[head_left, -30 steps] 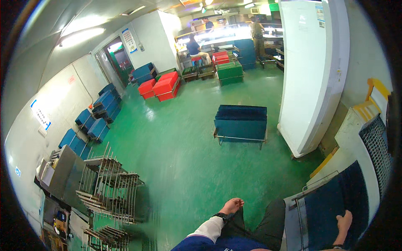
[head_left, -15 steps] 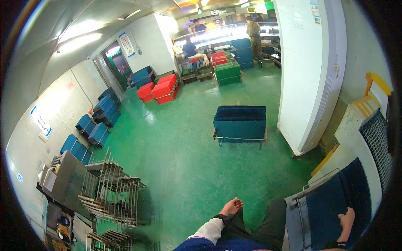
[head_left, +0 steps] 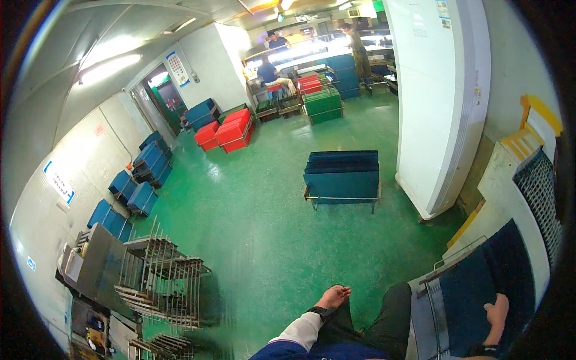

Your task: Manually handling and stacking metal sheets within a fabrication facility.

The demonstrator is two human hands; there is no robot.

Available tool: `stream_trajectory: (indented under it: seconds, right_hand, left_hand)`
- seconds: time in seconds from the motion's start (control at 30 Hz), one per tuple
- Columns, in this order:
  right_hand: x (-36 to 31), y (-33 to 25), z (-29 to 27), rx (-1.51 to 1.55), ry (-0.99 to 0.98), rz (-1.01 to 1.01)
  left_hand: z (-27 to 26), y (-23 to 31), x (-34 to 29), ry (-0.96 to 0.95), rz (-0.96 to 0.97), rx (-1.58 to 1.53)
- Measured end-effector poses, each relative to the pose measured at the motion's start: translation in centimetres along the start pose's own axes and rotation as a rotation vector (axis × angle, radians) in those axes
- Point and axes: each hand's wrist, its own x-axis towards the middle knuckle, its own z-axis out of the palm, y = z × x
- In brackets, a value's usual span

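Note:
At the lower right, my right hand [head_left: 497, 312] is on a stack of dark blue boards [head_left: 459, 300] in a metal wire rack [head_left: 433, 312]. Its thumb lies on the face of one board, and its other fingers are partly hidden at that board's edge. My left hand [head_left: 335, 296] hangs over my knee with fingers loosely bent and nothing visible in it. A dark band circles each wrist. Ahead on the green floor, another rack [head_left: 342, 198] holds several blue boards [head_left: 342, 183] standing on edge.
A tall white cabinet [head_left: 435, 108] rises at the right, by a pale machine with a mesh panel [head_left: 537, 201]. Empty metal racks [head_left: 162, 276] are piled at the left. Blue stacks [head_left: 142, 198] line the left wall; red [head_left: 234, 129] and green stacks [head_left: 324, 105] stand farther back. People work at a lit bench [head_left: 312, 57].
The view has shifted slightly. My left fingers have curled a little closer together, while my right hand keeps its place on the boards. The standing person at the back now leans toward the bench.

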Motion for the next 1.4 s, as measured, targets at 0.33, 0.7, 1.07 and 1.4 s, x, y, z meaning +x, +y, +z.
stream_trajectory:
  seconds: [0.33,0.7,1.07,1.4]
  right_hand:
    - [0.3,-0.5,-1.4,0.017,-0.105,0.110]
    - [-0.1,1.1,0.9,-0.014,0.009,0.056]
    - [0.0,1.1,0.5,-0.027,0.000,0.065]
    - [-0.7,0.3,0.0,-0.023,0.041,0.063]
  left_hand:
    - [3.3,0.4,-1.5,0.227,0.026,-0.037]
    - [2.3,0.1,-1.1,0.282,0.045,-0.068]
    - [3.3,-0.4,0.0,0.139,-0.019,-0.043]
    - [1.8,0.3,-0.7,0.124,0.009,0.045]
